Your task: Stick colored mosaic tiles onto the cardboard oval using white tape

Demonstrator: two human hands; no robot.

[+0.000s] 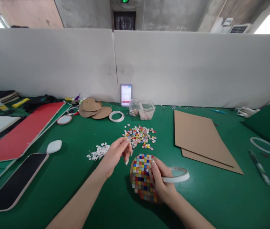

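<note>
My left hand (pixel 119 152) hovers between a pile of white paper bits (pixel 98 151) and a heap of small colored tiles (pixel 141 135). Its thumb and index finger are pinched together; whatever is between them is too small to make out. A round cardboard piece covered in rows of colored mosaic tiles (pixel 141 178) lies in front of me. My right hand (pixel 162 179) rests over its right side, fingers curled around a roll of white tape (pixel 179 178) that sticks out to the right. The fingertips of that hand are over the mosaic's edge.
Cardboard sheets (pixel 197 136) lie to the right, with a marker (pixel 260 167) beyond. Cardboard discs (pixel 102 112), a tape ring (pixel 116 116) and clear containers (pixel 146 110) stand behind. A phone (pixel 17 181), white case (pixel 54 146) and red board (pixel 25 133) are left.
</note>
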